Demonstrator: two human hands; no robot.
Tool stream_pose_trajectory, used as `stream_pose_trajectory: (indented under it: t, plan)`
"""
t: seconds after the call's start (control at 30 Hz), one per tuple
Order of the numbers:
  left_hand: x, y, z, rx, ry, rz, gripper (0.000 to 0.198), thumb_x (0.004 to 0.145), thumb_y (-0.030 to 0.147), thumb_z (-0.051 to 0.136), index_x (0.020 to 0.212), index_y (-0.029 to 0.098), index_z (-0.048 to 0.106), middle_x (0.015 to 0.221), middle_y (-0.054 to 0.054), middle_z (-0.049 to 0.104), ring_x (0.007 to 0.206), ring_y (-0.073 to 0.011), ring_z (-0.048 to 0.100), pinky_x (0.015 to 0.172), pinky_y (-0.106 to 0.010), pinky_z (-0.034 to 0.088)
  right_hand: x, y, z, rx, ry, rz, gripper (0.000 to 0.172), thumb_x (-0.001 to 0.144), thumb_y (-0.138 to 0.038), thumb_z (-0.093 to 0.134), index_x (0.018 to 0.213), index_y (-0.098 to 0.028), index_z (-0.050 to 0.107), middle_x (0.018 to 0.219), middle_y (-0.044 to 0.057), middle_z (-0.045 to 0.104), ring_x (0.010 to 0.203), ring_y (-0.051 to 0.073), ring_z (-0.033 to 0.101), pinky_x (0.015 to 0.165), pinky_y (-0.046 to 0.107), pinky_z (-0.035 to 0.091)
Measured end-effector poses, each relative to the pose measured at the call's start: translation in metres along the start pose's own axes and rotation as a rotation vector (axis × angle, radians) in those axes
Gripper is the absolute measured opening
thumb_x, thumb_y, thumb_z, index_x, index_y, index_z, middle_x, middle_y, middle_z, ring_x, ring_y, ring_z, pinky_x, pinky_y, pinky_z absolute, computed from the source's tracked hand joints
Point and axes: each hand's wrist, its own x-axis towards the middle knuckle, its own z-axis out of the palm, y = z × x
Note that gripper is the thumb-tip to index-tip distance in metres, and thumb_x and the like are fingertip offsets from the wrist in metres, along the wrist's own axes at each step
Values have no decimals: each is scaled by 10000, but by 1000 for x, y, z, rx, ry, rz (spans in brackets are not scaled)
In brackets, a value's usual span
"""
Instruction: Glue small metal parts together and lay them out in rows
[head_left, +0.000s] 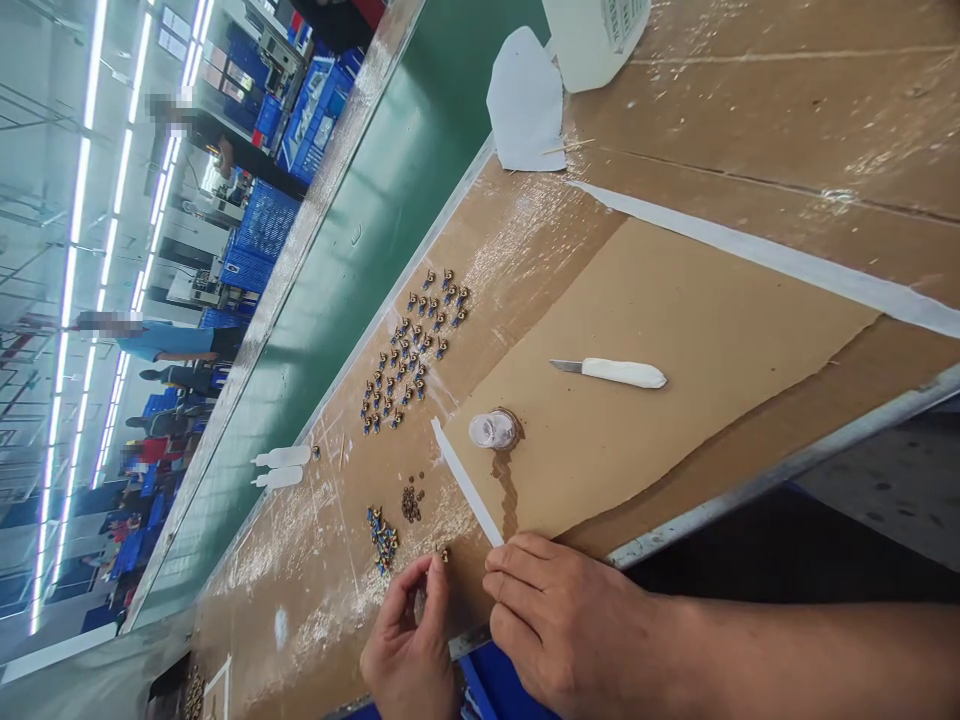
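Wide room over the brown sheet (720,320), knife (622,373) and cup (492,430) as obstacles

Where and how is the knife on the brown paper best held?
Probably by the thick white handle, coming from above, near the end at the picture's right. The knife lies flat on the brown paper, its bare blade pointing left, so gripping across the handle should avoid the metal.

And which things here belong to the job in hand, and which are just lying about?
Likely in the job:
- small gold-and-dark piece at the left hand's fingertips
- heaped blue-and-gold pieces near that hand
- small round brown pieces beside that heap
- spread-out blue-and-gold pieces

Apparently just lying about, untouched:
- white-handled metal knife
- two slim white bottles
- large translucent plastic jug
- irregular white sheet
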Motion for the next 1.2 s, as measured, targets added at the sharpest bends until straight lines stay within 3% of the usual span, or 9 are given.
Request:
stream_pose_trajectory:
  t: [0.2,0.5,1.03,1.1,1.2]
  plan:
    - [1,6,0,55,-42,-10,416,555,529,776,802,198,725,805,-7,716,755,-129,634,682,-170,492,-1,0,1,3,-7,-12,104,839,-142,484,867,-111,579,932,154,666,942,231,582,843,396,436]
    - [3,22,-3,196,-98,82,423,551,561,746,759,193,736,831,-42,718,787,-191,657,751,-253,510,0,0,2,18,-8,4,84,838,-145,484,842,-120,564,882,134,657,909,225,576,829,393,437]
    - [6,23,-4,218,-115,97,429,555,585,740,750,203,744,806,-38,732,771,-194,674,706,-247,528,0,0,5,65,6,9,114,823,-124,498,889,-88,583,920,150,643,950,236,559,846,393,451]
    - [1,22,0,119,-64,129,416,526,555,772,724,191,743,764,-40,731,712,-184,672,659,-239,537,3,1,0,150,15,38,126,829,-108,488,906,-93,586,926,138,639,948,222,559,860,377,456]
    - [-12,22,8,-124,159,204,358,493,486,818,680,192,733,679,-17,723,606,-147,653,571,-202,528,8,3,-11,370,41,159,159,873,-82,443,922,-128,588,914,79,630,888,162,562,831,294,472]
